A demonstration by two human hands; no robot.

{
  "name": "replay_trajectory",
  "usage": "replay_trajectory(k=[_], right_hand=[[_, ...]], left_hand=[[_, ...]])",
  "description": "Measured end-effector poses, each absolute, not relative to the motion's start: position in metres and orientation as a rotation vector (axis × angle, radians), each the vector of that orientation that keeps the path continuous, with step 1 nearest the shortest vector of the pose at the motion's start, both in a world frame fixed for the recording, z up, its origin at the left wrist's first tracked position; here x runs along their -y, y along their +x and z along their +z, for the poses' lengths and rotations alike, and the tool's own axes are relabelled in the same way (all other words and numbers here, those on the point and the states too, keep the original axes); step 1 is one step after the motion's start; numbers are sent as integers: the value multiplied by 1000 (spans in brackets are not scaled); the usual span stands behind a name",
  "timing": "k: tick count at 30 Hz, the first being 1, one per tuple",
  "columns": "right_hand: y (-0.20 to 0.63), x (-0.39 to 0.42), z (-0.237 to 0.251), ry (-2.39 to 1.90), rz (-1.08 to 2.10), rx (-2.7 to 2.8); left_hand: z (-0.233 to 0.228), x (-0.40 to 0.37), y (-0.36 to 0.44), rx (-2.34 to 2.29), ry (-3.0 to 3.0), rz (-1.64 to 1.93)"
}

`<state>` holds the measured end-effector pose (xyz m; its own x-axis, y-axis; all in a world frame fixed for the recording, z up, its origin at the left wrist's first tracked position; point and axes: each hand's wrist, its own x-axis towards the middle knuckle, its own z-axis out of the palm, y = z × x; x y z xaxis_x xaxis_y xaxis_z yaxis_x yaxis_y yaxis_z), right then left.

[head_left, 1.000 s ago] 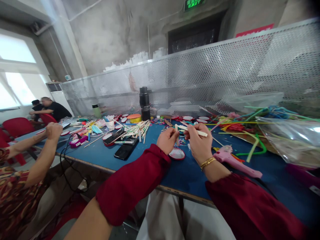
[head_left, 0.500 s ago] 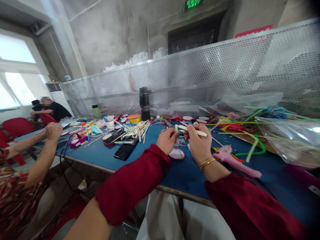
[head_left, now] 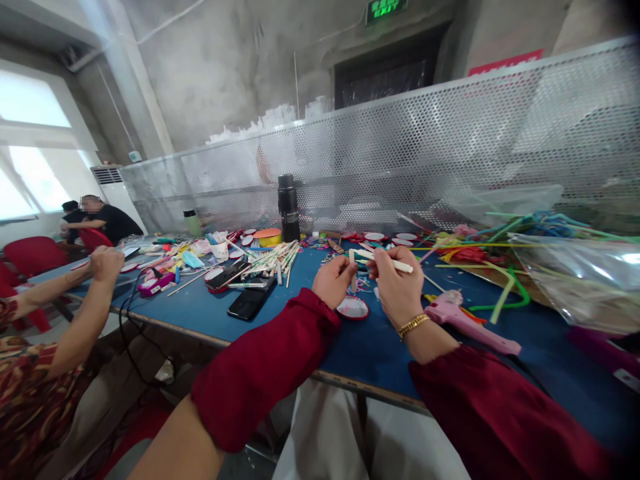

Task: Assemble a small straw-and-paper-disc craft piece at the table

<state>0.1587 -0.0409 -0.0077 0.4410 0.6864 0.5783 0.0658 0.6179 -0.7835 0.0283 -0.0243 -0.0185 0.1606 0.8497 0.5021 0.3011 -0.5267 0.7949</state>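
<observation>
Right grip (head_left: 399, 283) holds a pale stick (head_left: 403, 267)

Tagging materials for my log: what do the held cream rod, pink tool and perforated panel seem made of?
Rod: perhaps plastic, pale and smooth, though paper is possible.
Pink tool: probably moulded plastic, with even colour and soft sheen.
Panel: apparently metal, grey and shiny, with regular holes.

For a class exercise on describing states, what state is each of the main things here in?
Left hand, closed on a pale strip.
Right hand, closed on a cream stick.
Black bottle, upright, capped.
Green bottle, upright, capped.
Black phone, lying flat, no lit screen showing.
Red-rimmed dish, flat, white side up.
Pink tool, lying down.
Exit sign, lit.
</observation>
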Motion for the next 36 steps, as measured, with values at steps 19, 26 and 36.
replay_trajectory(k=[19,26,36], right_hand=[[159,44,-6,-854,411,1081],[160,39,-9,-852,372,1099],[160,42,-6,-844,402,1082]], left_hand=[[-18,22,28,-1058,1844,1363],[-17,24,29,-1059,1850,1366],[-17,24,29,-1039,1822,1366]])
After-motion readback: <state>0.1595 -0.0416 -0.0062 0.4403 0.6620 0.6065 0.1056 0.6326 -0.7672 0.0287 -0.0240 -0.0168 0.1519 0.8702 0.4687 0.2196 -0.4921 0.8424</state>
